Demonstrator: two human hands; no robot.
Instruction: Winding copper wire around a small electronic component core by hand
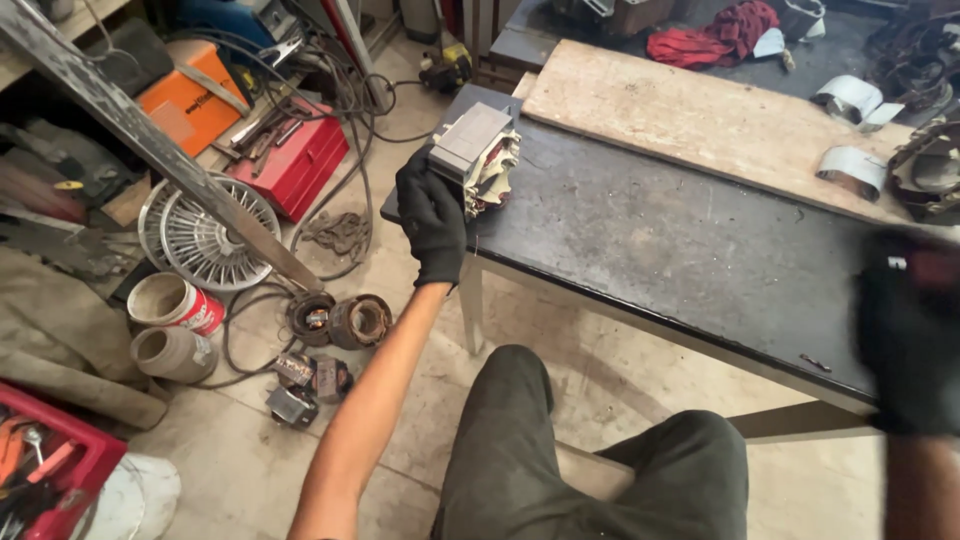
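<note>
One grey metal transformer core point(472, 140) with pale paper wrapping and windings on its right side sits at the near left corner of a dark workbench point(660, 240), tilted up on edge. The left hand point(432, 215), in a black glove, is closed around the core's left face, fingers wrapped over its side. The right hand point(908, 335), also gloved in black, hangs at the bench's near right edge, blurred; whether it is open or closed cannot be told, and it appears to hold nothing. A pale wooden board point(700, 120) lies across the far part of the bench, with curved metal strips point(852, 170) near its right end and a red cloth point(712, 38) beyond. On the floor to the left lie a wire fan guard point(205, 240), a red toolbox point(292, 162), two motor stators point(338, 320) and two cans point(175, 325).
</note>
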